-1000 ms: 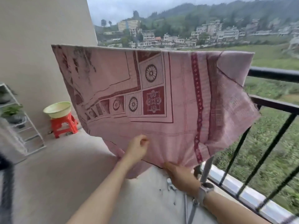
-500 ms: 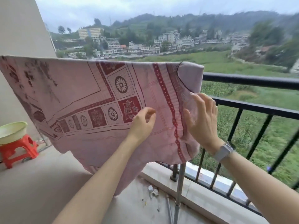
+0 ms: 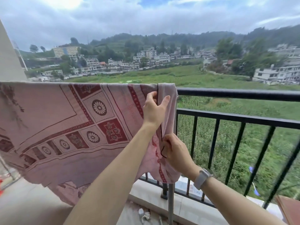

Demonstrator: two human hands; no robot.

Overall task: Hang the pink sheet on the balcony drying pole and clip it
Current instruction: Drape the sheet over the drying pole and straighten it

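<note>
- Pink sheet (image 3: 53,120) draped over a horizontal line, left and centre of frame.
- Left hand (image 3: 154,109) pinches its folded right edge near the top.
- Right hand (image 3: 177,151) grips the same edge lower down, beside the black railing (image 3: 243,94).

The left hand (image 3: 154,109) now sits higher, pinching the right edge of the pink patterned cotton sheet (image 3: 65,120) just below its top fold. The right hand (image 3: 176,151), earlier flat against the cloth, now grips the dark-trimmed hem lower down.
</note>
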